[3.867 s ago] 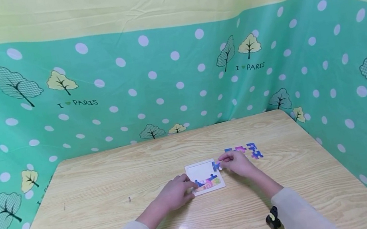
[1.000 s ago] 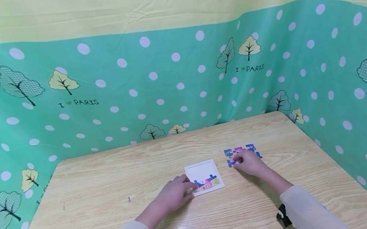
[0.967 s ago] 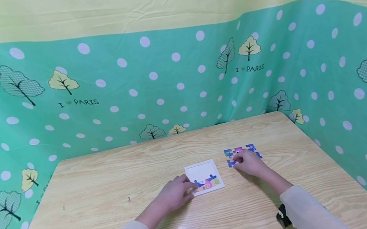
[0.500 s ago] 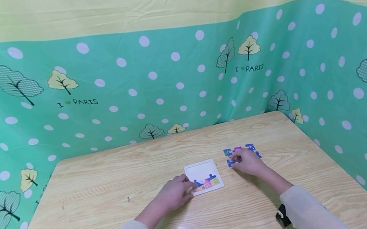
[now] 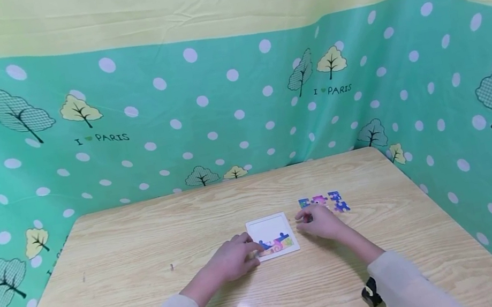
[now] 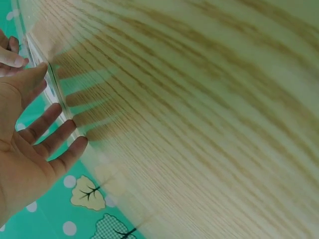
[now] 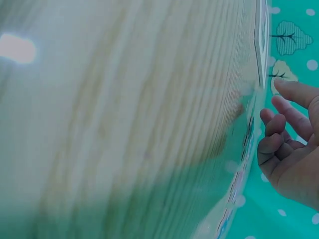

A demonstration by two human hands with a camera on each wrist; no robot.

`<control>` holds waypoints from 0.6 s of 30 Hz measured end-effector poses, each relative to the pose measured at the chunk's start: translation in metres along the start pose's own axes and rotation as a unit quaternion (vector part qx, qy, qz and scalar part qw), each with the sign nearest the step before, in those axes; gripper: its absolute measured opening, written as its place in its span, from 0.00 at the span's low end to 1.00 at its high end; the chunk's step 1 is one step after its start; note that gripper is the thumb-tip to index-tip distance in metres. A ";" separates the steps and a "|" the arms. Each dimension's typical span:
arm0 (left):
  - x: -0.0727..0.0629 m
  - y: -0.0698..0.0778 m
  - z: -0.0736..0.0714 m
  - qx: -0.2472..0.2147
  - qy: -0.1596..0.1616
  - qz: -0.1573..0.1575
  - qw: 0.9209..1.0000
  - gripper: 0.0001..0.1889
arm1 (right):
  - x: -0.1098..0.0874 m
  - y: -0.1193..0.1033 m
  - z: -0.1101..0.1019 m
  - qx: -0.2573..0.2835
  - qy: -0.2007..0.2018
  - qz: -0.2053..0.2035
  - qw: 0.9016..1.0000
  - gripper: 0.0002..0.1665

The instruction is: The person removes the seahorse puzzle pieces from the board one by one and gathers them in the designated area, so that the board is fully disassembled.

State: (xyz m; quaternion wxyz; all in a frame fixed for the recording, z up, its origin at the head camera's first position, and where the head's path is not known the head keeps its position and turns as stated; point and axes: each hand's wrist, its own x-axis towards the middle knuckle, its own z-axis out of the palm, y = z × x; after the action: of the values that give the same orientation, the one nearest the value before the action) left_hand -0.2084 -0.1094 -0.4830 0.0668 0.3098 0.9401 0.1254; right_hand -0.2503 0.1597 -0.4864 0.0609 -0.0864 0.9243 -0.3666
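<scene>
My left hand rests at the left side of a white puzzle frame, its thumb by the near left corner. In the left wrist view the fingers lie fairly straight along the frame's edge. Blue, pink and yellow pieces fill the frame's near strip. Right of the frame, my right hand hovers beside loose jigsaw pieces. Thumb and index fingertips stand apart, with no piece visible between them in the right wrist view, where the other fingers are curled. Part of the loose group is hidden behind this hand.
The pale wooden table carries everything. Green dotted cloth hangs behind it and along its sides. A small dark mark shows on the tabletop left of the frame. Dark wrist gear sits under the right sleeve.
Earlier my right hand held a piece at the frame's right edge, then went to the loose pieces. Over the last half second it moved slightly left. The left hand stays put.
</scene>
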 end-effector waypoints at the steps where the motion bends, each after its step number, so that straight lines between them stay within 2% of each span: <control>1: 0.000 0.000 0.000 -0.002 0.000 0.000 1.000 0.15 | 0.000 -0.002 0.001 0.002 -0.002 -0.001 1.000 0.14; 13: -0.001 -0.003 0.000 -0.014 0.007 0.006 1.000 0.15 | -0.005 -0.011 0.013 0.018 -0.028 -0.005 0.999 0.13; 18: 0.000 -0.003 0.000 -0.014 0.010 0.009 1.000 0.15 | -0.005 -0.013 0.017 0.022 -0.044 -0.025 0.998 0.14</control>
State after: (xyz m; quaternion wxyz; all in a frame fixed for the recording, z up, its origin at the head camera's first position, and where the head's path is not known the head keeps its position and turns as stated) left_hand -0.2102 -0.1112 -0.4838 0.0604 0.3162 0.9360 0.1423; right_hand -0.2406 0.1401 -0.4901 0.0942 -0.1246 0.9099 -0.3843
